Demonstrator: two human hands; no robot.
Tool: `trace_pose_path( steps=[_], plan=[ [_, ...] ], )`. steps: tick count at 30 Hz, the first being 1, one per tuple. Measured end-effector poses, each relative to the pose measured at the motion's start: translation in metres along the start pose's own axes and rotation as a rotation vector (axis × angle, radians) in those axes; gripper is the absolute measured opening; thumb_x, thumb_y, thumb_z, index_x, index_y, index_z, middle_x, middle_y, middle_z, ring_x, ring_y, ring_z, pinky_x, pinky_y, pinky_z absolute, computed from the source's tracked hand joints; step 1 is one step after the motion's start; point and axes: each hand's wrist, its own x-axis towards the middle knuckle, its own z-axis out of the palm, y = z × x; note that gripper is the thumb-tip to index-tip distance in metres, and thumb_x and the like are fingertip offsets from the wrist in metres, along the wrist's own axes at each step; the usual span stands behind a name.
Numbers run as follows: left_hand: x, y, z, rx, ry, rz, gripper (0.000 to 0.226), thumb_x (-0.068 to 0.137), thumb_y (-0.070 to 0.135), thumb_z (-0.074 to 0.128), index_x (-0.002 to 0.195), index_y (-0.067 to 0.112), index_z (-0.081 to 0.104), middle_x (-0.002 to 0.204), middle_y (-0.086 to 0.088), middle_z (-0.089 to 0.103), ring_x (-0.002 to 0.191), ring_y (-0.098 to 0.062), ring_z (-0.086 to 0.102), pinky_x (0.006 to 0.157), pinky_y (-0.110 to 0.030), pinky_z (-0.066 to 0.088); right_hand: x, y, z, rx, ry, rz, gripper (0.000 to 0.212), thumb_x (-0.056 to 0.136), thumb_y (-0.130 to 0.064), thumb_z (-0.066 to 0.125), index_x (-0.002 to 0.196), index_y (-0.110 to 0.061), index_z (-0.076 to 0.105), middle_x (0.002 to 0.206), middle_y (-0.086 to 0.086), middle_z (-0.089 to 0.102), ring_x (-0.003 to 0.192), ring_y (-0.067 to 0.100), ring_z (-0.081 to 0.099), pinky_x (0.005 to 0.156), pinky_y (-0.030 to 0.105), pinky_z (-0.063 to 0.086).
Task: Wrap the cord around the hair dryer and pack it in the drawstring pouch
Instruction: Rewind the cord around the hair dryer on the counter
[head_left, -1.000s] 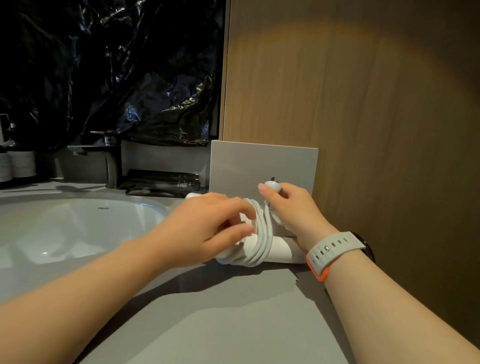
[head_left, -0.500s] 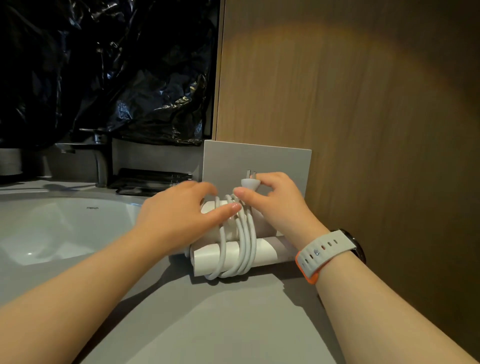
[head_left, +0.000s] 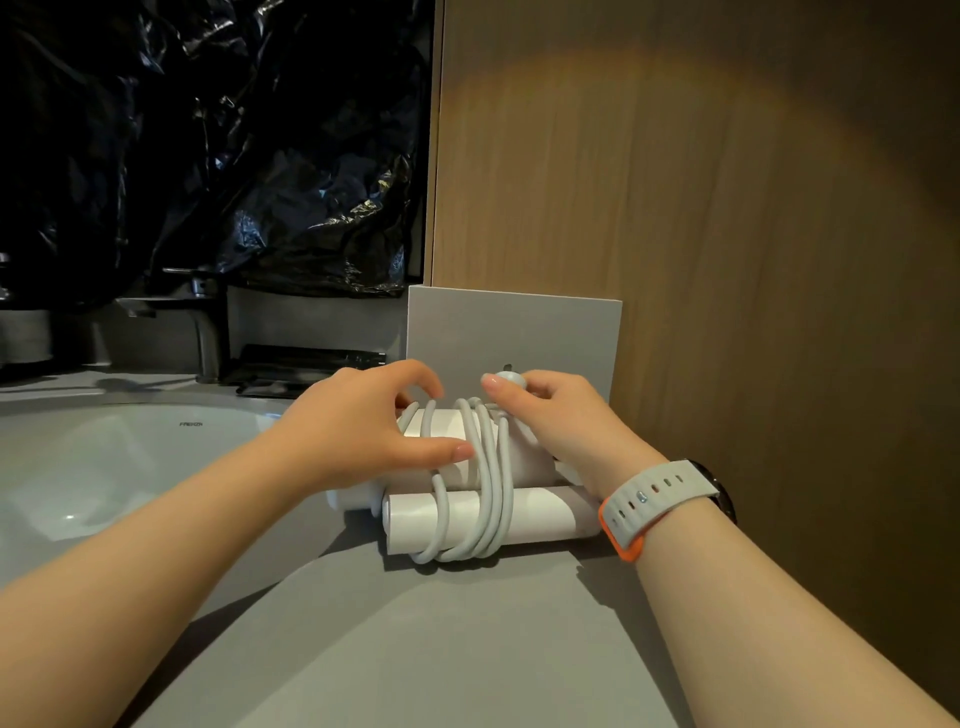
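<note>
Head view: plug (head_left: 511, 378) in the right hand (head_left: 563, 423)

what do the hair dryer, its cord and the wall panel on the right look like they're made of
hair dryer: probably hard plastic, white, smooth satin shell with soft highlights.
cord: likely rubbery or PVC sheath, white and matte; it bends into tight loops.
wall panel: wood or wood-look laminate, matte brown, with fine vertical grain; which one cannot be told.

A: The hair dryer (head_left: 530, 512)?
B: Smooth white plastic, faint sheen; its cord (head_left: 485, 499) looks rubbery and matt.
A: Around it?
B: Matt grey worktop (head_left: 415, 649), glossy white basin (head_left: 104, 467), brushed-metal tap (head_left: 208, 332), wood-grain wall panel (head_left: 727, 260), crinkled shiny black plastic sheeting (head_left: 208, 156).
</note>
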Motion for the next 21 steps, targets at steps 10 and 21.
trace_pose_path(
  steps=[10, 21],
  plan=[
    [0.003, -0.006, -0.008, -0.060, 0.015, 0.072, 0.064, 0.056, 0.091, 0.037, 0.097, 0.046, 0.055, 0.098, 0.023, 0.061, 0.094, 0.001, 0.058, 0.084, -0.026, 0.049, -0.003, -0.008, 0.004, 0.061, -0.059, 0.025, 0.032, 0.081, -0.045, 0.065, 0.082, -0.013, 0.063, 0.079, 0.003, 0.061, 0.073, 0.014, 0.056, 0.062, 0.024, 0.045],
    [0.023, 0.018, 0.001, -0.294, -0.062, 0.031, 0.018, 0.076, 0.044, 0.069, 0.078, 0.026, 0.065, 0.068, 0.007, 0.066, 0.056, 0.003, 0.055, 0.060, -0.018, 0.046, 0.001, -0.009, -0.017, 0.321, -0.134, 0.228, 0.024, 0.093, -0.020, 0.048, 0.092, -0.004, 0.066, 0.073, 0.005, 0.064, 0.074, 0.023, 0.058, 0.068, 0.034, 0.048]
  ],
)
